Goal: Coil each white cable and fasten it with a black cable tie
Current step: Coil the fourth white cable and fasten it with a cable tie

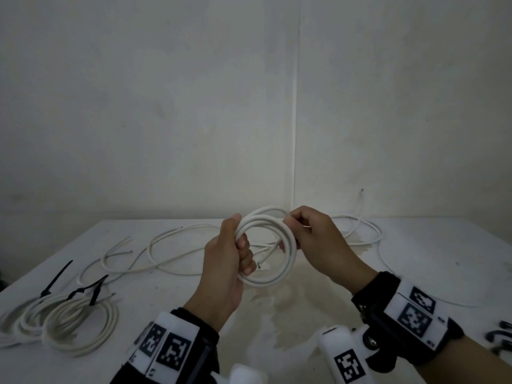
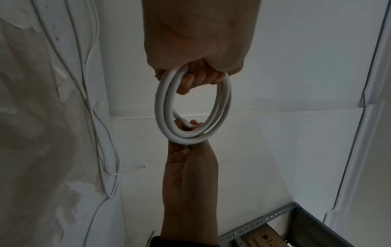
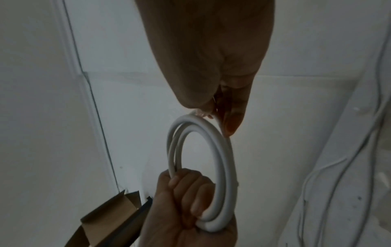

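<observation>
A thick white cable coil (image 1: 279,275) of a few loops is held upright above the table. My left hand (image 1: 232,253) grips its left side, fingers curled through the ring. My right hand (image 1: 299,231) pinches the coil's upper right part. In the left wrist view the coil (image 2: 162,107) hangs from the left hand (image 2: 196,78), and the right hand (image 2: 188,127) holds its far side. In the right wrist view the coil (image 3: 228,160) runs from the right hand (image 3: 220,115) down to the left hand (image 3: 186,197). Black cable ties (image 1: 55,281) lie at the table's left.
Two coiled white cables (image 1: 74,322) fastened with black ties lie front left. Loose white cables (image 1: 171,245) sprawl across the back of the white table (image 1: 415,273), with more (image 1: 371,231) at the right. A wall stands close behind. A cardboard box (image 3: 105,215) shows in the right wrist view.
</observation>
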